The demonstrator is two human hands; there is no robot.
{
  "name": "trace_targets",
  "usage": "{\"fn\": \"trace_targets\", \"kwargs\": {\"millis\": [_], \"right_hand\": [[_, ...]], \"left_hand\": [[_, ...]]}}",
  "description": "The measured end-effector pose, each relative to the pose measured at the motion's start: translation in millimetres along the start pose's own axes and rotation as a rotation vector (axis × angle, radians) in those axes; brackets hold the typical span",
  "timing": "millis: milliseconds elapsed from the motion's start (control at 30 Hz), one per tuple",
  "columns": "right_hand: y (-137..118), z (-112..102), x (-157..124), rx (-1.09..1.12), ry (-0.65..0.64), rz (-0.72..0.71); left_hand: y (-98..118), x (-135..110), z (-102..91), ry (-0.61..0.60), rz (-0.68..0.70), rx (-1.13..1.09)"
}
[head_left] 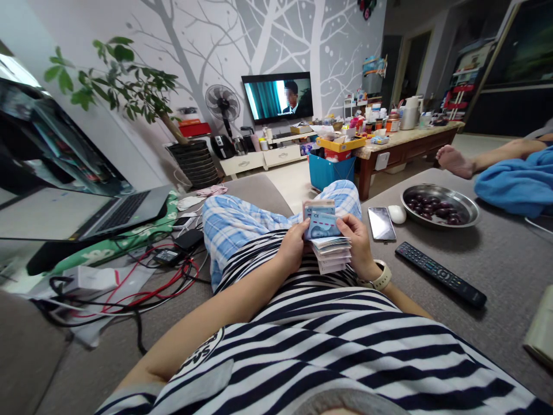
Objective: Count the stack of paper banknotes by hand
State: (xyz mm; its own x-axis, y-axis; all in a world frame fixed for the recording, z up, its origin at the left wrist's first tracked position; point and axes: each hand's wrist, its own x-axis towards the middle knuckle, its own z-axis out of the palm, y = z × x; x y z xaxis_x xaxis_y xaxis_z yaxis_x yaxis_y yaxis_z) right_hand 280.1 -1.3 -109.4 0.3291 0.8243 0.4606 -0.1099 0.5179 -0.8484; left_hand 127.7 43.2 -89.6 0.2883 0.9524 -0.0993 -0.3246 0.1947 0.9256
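A stack of banknotes [330,253] is held above my lap, bent over so that its loose ends fan downward. Blue notes show on top, and a pinkish one sticks out at the far side. My left hand [294,245] grips the left edge of the stack, thumb on the upper note. On the opposite edge, my right hand [359,241] pinches the notes, its wrist wearing a pale watch [381,276]. The fingers underneath the stack are hidden.
To the right lie a phone [381,223], a white mouse [397,214], a remote control [440,274] and a metal bowl [473,222] of dark round fruit. Another person's foot [455,161] rests beyond. At left are a laptop [125,213] and tangled cables [142,294].
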Motion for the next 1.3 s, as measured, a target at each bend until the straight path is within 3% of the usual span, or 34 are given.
{"fn": "trace_targets", "kwargs": {"millis": [200,433,767,1300], "right_hand": [[-1,0,0,-0.007,-0.005,-0.004],[-2,1,0,-0.020,-0.013,-0.004],[3,0,0,-0.044,-0.035,-0.010],[-8,3,-6,-0.012,-0.043,-0.032]], "left_hand": [[2,0,1.5,-0.068,0.018,-0.020],[0,2,-0.7,-0.061,0.017,-0.008],[-2,5,0.2,-0.061,0.189,0.039],[0,7,-0.4,-0.024,0.156,0.016]]}}
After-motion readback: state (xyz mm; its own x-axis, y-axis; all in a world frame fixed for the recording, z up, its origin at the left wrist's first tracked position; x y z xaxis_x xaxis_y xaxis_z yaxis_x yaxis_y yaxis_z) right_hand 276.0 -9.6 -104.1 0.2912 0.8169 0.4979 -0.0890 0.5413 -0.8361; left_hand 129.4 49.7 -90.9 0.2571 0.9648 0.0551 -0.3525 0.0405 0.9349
